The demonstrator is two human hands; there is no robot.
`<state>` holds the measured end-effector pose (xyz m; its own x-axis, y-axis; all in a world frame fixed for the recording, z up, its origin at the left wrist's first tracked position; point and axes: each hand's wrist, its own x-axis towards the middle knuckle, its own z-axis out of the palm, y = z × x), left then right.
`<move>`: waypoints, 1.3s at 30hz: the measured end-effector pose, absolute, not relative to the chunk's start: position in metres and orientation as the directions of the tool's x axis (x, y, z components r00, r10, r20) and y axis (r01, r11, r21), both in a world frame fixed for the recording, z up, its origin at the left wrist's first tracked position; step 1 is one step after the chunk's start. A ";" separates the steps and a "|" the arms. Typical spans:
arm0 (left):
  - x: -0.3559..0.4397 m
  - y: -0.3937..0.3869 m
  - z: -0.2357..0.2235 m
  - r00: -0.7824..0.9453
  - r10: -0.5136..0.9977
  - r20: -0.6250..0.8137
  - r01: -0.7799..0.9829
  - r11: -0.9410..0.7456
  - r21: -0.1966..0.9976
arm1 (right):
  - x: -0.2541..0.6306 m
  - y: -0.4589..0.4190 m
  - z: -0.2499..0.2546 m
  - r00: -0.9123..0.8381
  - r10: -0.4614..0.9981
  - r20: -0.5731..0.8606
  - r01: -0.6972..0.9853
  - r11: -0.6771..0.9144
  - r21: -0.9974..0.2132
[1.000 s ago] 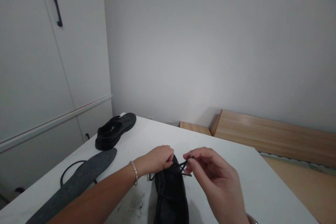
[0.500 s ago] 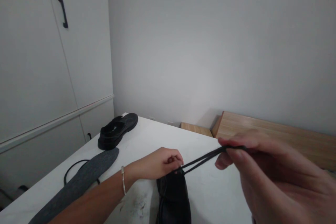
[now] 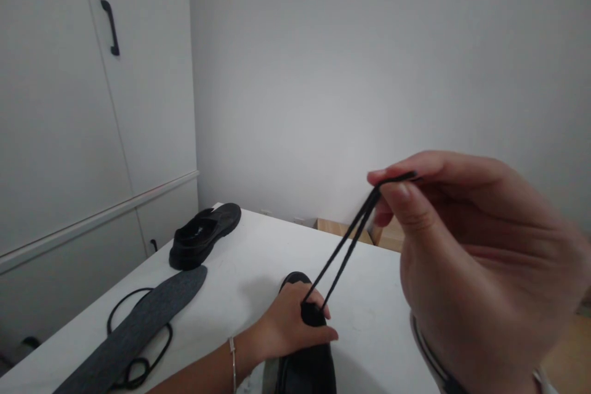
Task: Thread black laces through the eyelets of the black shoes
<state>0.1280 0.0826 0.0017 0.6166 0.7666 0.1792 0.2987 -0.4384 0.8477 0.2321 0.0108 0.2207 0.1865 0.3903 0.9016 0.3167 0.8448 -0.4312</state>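
Note:
A black lace-up shoe (image 3: 308, 369) stands at the table's near middle, its toe pointing away from me. My left hand (image 3: 293, 323) lies across its upper, thumb on the near side and fingers on the far side, holding it. Two strands of a black shoelace (image 3: 345, 246) rise taut from between that thumb and fingers. Up on the right, my right hand (image 3: 455, 234) pinches both strands between thumb and forefinger, the short ends sticking out past the thumb. The lower part of the shoe is cut off by the picture's bottom edge.
On the white table (image 3: 258, 234), another black shoe (image 3: 203, 237) sits at the far left corner. A grey insole (image 3: 152, 314) lies nearer, over a loose black lace (image 3: 159, 357). White cabinets (image 3: 55, 104) stand left; wooden furniture (image 3: 339, 228) is behind the table.
My right hand has risen with the lace, which now slants steeply upward. My left hand has gone from pinching near the lace's base to spreading over the shoe and gripping it.

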 end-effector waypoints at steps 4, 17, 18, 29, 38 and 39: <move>0.126 0.085 -0.004 0.570 0.798 0.198 0.301 -0.427 0.853 | 0.225 0.006 0.233 0.289 0.330 0.899 0.237 0.885 -0.401; 0.116 0.073 0.036 0.307 0.803 0.511 0.123 -0.566 0.815 | 0.247 0.018 0.234 0.252 0.323 0.912 0.302 0.869 -0.391; 0.114 0.069 0.049 0.233 0.788 0.570 0.107 -0.604 0.790 | 0.250 0.019 0.233 0.255 0.326 0.910 0.306 0.866 -0.396; 0.126 0.036 0.190 0.141 0.396 0.907 0.009 -0.917 0.398 | 0.239 -0.005 0.222 0.235 0.436 0.869 0.272 0.828 -0.490; 0.077 0.079 0.172 0.079 0.811 0.580 -0.511 -0.467 0.722 | 0.313 0.028 0.201 0.504 0.593 0.628 -0.187 0.785 -0.591; 0.066 0.086 0.165 0.018 0.837 0.547 -0.524 -0.458 0.718 | 0.328 0.030 0.192 0.532 0.613 0.584 -0.219 0.766 -0.605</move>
<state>0.0658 0.0864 0.1653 0.0184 0.8367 0.5473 -0.5243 -0.4580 0.7178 0.3277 0.0301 0.1916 0.5321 0.6132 0.5838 -0.2186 0.7657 -0.6049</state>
